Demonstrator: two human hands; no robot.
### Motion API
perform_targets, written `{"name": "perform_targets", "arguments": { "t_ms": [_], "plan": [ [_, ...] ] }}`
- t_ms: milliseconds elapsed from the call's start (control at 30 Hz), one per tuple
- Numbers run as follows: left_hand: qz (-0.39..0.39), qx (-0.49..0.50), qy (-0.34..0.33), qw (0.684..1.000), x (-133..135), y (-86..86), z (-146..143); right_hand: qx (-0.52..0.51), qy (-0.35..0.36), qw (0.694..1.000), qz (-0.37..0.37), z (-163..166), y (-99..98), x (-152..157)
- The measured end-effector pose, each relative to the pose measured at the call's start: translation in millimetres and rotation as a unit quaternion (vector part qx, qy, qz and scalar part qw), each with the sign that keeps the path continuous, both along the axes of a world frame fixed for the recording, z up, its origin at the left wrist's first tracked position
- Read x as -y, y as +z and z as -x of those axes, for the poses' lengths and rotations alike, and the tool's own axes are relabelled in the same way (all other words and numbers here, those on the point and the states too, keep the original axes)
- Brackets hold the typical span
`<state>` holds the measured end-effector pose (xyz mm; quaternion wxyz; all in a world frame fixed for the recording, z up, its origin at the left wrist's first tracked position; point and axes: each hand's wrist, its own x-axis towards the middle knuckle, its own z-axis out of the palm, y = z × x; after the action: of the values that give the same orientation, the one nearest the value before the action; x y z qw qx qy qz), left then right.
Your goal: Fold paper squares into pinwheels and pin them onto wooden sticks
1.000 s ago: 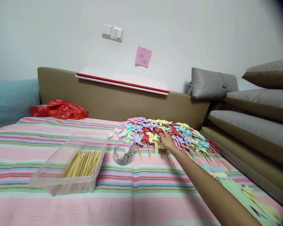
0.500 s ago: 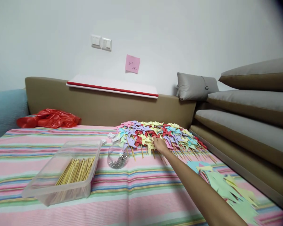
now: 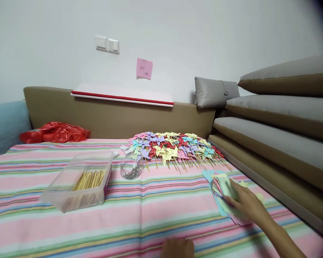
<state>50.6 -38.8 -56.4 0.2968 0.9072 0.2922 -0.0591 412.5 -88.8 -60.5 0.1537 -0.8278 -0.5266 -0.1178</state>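
My right hand (image 3: 247,203) rests on a stack of coloured cut paper sheets (image 3: 223,186) at the right of the striped bedspread (image 3: 140,211), its fingers spread over the top green sheet. A big pile of finished paper pinwheels on wooden sticks (image 3: 174,147) lies farther back. Only the top of my left hand (image 3: 177,248) shows at the bottom edge, and its fingers are hidden. A clear plastic tub of wooden sticks (image 3: 82,182) and a small glass jar of metal pins (image 3: 130,169) stand left of the pinwheels.
A red plastic bag (image 3: 55,132) lies at the back left by the brown headboard (image 3: 115,116). Grey and brown cushions (image 3: 280,122) are stacked along the right. A pink note (image 3: 144,68) and light switches (image 3: 107,43) are on the wall.
My right hand has pulled back from the pinwheel pile and come down on the stack of paper sheets. My left hand has appeared at the bottom edge. The view has shifted a little.
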Motion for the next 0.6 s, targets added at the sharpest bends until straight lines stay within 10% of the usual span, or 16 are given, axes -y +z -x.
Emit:
{"name": "perform_targets", "arguments": {
  "t_ms": [600],
  "plan": [
    [-0.103, 0.079, -0.008, 0.991, 9.0, 14.9, 19.9, -0.021, -0.025, 0.999, 0.034, 12.3, 0.9, 7.3]
  ]
}}
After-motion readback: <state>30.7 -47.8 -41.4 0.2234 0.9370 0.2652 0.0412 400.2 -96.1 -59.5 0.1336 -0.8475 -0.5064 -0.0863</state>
